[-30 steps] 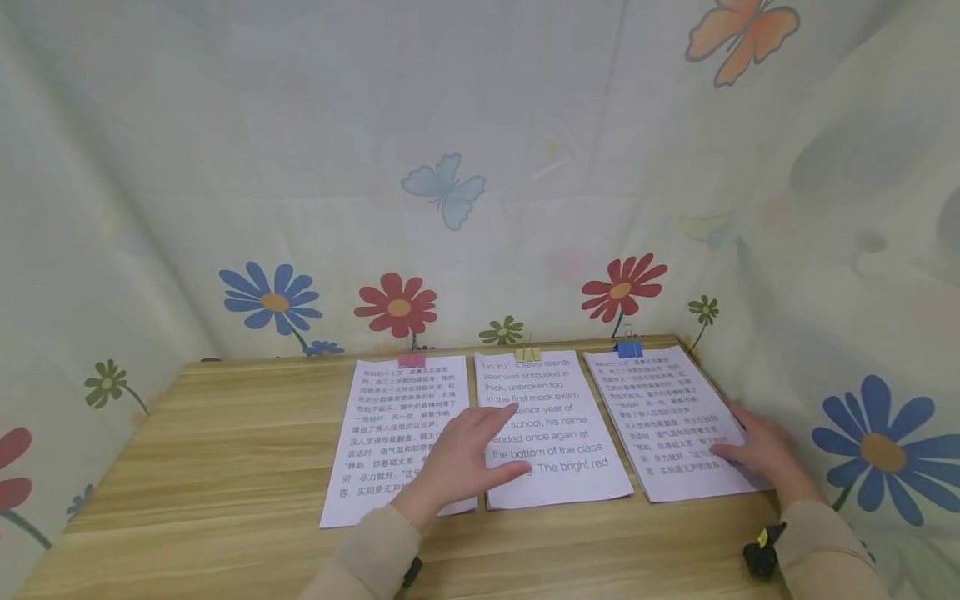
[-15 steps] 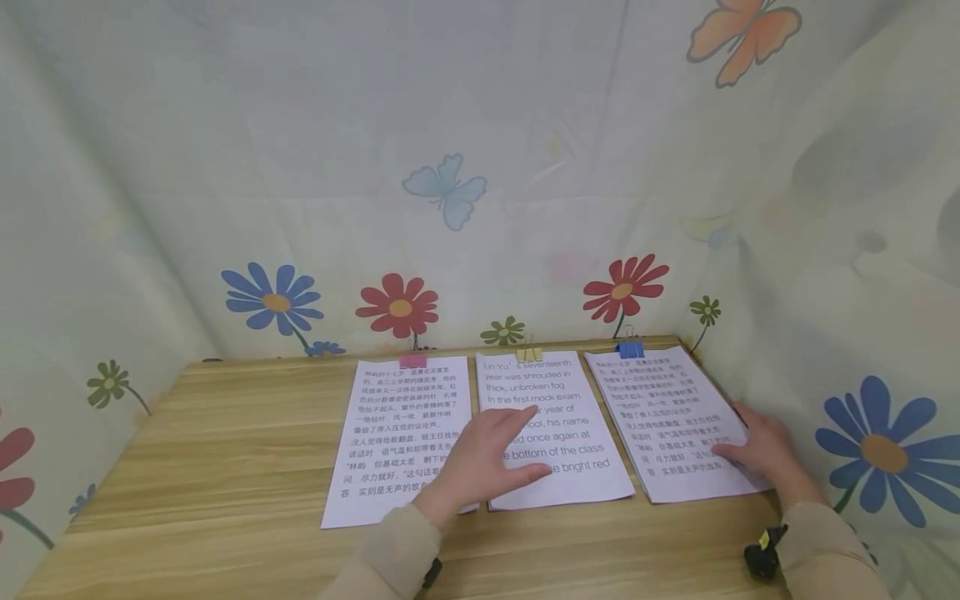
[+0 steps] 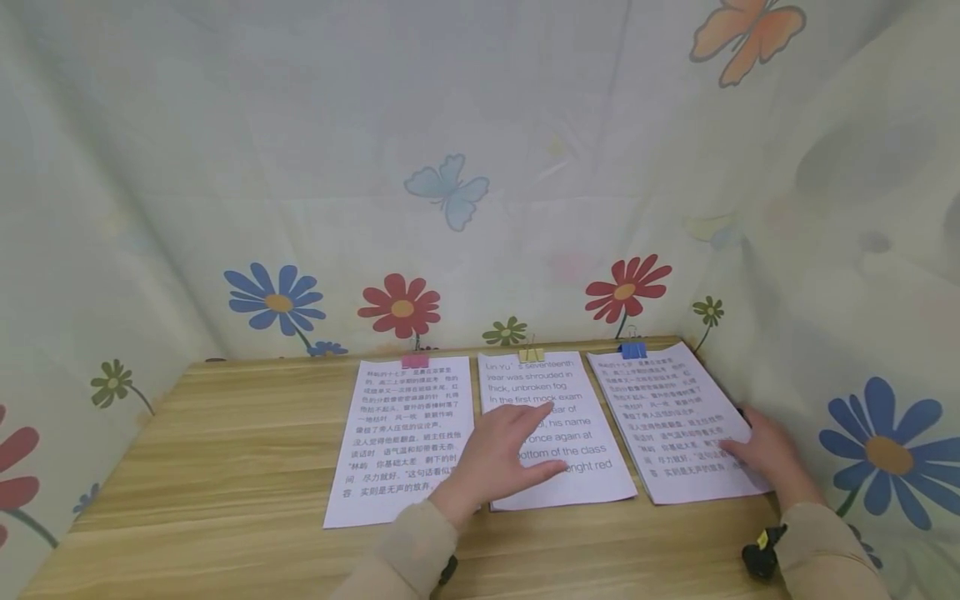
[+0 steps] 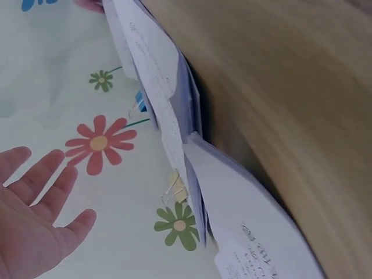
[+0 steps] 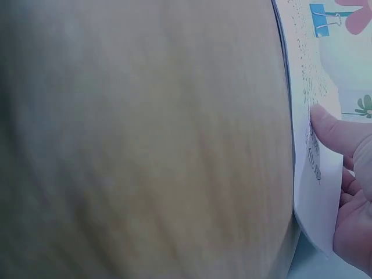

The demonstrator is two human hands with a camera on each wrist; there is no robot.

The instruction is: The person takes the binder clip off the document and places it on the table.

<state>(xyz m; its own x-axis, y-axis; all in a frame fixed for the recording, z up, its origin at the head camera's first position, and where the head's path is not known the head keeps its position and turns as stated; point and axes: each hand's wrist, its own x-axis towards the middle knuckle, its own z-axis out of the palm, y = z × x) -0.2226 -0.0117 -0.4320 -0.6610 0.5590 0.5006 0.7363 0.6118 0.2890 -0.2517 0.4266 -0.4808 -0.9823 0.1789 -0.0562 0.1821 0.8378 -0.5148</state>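
Three clipped stacks of printed paper lie side by side on the table. My left hand (image 3: 502,454) hovers over the left side of the middle stack (image 3: 592,437), fingers spread and holding nothing; part of its English text is hidden. In the left wrist view, the left hand (image 4: 38,221) appears palm showing and fingers apart. My right hand (image 3: 768,454) holds the right edge of the right stack (image 3: 652,417). Its thumb (image 5: 334,131) lies on the printed face in the right wrist view, the other fingers curled behind the edge. The left stack (image 3: 397,442) has Chinese text.
Binder clips sit on the top edges: pink (image 3: 415,361) at left, yellow (image 3: 532,356) in the middle, blue (image 3: 633,349) at right. A flowered cloth (image 3: 300,167) stands behind and beside the wooden table (image 3: 202,467).
My left hand has moved right, from the gap between the left and middle stacks farther over the middle one. The right hand stays almost still at the right stack's edge.
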